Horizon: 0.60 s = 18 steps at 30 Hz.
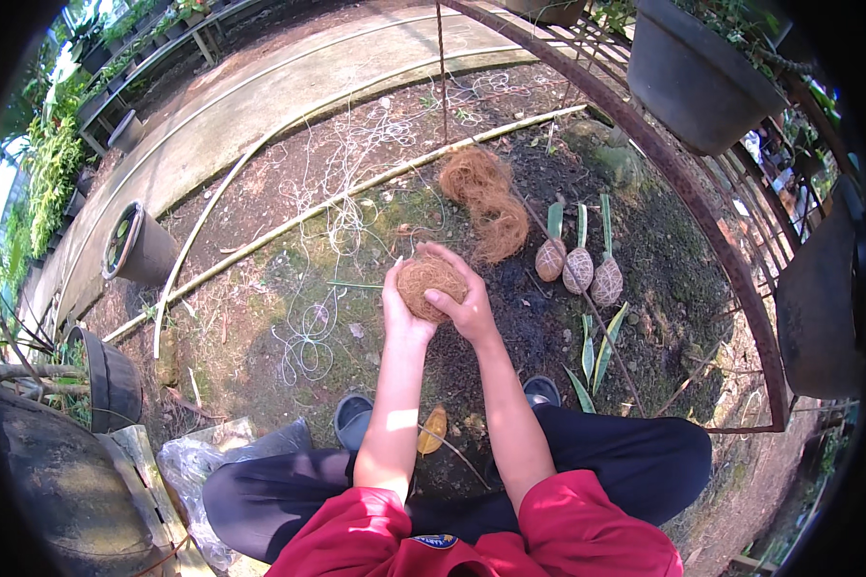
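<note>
The brown fibre ball (431,288) sits between the 2 hands. It is nearly round, so no clear long axis shows (a thin green strip (356,285) points to 9 o'clock from it; whether they join is hidden). Both hands grasp it: the left hand (399,306) cups its 8 o'clock side, the right hand (466,300) wraps its 3 o'clock side, thumb over the top. Neither is nearer, as each touches it. Beyond the fingertips, at 1 o'clock, lies loose fibre (476,178). The right hand is nearer to the 3 string-wrapped balls (578,270) between 2 and 3 o'clock, and to the long leaves (607,346) at 4. The left hand is nearer to the white string (342,221), tangled from 8 to 11. At 6 o'clock, the red shirt (587,524) bears 1 badge (435,540) with lettering; no other writing is legible.
</note>
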Each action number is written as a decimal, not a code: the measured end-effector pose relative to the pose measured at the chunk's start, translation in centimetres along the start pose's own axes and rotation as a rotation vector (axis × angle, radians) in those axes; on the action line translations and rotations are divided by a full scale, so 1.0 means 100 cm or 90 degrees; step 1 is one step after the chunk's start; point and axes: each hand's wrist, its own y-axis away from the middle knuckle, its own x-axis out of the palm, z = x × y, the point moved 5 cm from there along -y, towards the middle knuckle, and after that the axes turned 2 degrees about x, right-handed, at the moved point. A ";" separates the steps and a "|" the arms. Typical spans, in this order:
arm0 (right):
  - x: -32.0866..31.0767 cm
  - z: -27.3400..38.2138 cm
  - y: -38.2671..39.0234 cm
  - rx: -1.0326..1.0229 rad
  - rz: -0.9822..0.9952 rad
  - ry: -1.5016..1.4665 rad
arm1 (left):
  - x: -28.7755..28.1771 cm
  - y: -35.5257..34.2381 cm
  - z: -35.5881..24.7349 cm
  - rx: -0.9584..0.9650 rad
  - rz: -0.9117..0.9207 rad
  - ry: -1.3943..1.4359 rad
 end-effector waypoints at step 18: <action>0.007 -0.027 0.009 0.182 -0.353 -0.422 | 0.032 0.023 -0.014 0.399 0.186 -0.141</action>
